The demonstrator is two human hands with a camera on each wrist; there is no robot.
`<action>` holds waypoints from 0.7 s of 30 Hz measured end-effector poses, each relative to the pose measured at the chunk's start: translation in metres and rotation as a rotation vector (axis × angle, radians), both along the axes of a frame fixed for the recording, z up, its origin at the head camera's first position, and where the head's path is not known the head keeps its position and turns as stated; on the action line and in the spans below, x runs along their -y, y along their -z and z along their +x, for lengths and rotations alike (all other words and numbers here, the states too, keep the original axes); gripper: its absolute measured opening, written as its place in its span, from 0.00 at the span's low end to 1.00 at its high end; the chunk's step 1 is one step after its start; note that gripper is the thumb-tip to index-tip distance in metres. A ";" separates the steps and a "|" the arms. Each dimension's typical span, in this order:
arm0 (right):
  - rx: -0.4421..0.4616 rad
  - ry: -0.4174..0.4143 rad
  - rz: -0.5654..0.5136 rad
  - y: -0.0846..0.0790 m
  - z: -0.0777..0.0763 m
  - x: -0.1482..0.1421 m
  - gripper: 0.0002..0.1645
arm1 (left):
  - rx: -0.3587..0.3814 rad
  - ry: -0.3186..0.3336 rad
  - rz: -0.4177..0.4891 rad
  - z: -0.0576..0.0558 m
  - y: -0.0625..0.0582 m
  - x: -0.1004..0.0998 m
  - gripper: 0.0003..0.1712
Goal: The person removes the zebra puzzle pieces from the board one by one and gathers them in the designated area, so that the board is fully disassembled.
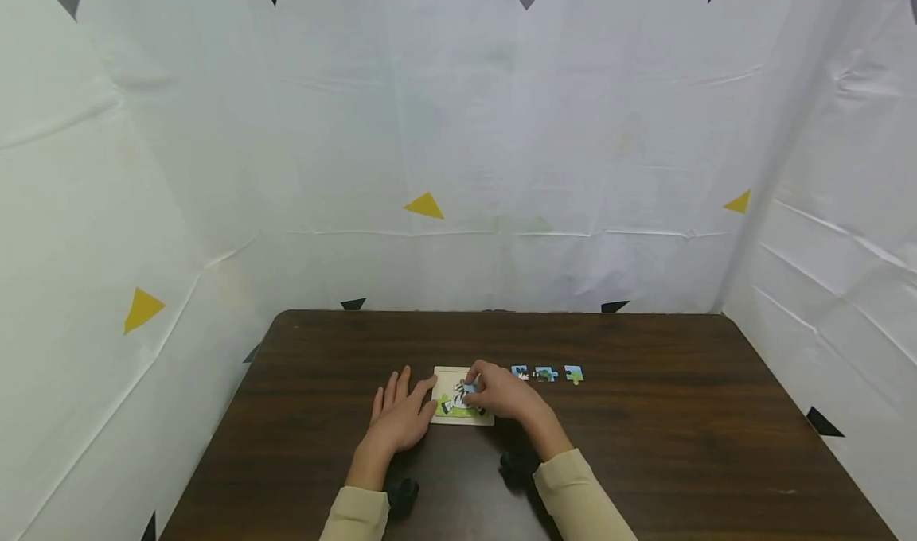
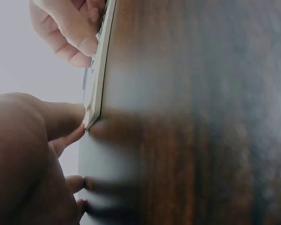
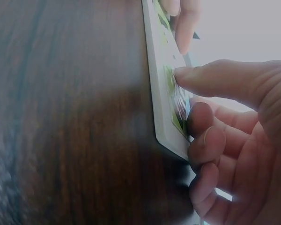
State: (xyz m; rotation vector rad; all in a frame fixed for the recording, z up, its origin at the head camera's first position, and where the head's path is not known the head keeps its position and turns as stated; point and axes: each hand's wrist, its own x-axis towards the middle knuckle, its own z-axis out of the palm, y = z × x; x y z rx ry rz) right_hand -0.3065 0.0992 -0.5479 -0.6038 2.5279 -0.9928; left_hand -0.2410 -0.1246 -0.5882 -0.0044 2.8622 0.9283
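A small wooden puzzle tray [image 1: 462,421] with a zebra picture on green grass lies flat on the dark table. My left hand [image 1: 398,420] spreads its fingers at the tray's left side, thumb and index fingertip touching its edge; in the left wrist view the other fingertips rest on the table. Over the tray's right part, my right hand [image 1: 505,394] pinches a blue puzzle piece [image 1: 470,387] between thumb and fingers. The right wrist view has the thumb [image 3: 192,79] low over the zebra picture and the curled fingers at the tray's edge.
Three loose puzzle pieces lie right of the tray: one partly green and white [image 1: 520,372], one with a dark green shape [image 1: 546,374], and a blue-green one [image 1: 574,374]. White sheeting [image 1: 458,270] encloses the brown table [image 1: 645,445] at the back and sides.
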 end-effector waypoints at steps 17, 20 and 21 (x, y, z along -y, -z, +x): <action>-0.044 -0.018 -0.003 -0.002 0.003 -0.003 0.15 | -0.033 -0.019 0.005 0.001 0.003 0.000 0.32; -0.072 -0.025 0.002 -0.003 0.002 -0.004 0.11 | -0.027 -0.019 -0.004 0.001 0.002 0.000 0.32; -0.082 -0.026 0.003 -0.003 0.002 -0.005 0.09 | -0.031 -0.016 0.000 0.001 0.001 0.000 0.32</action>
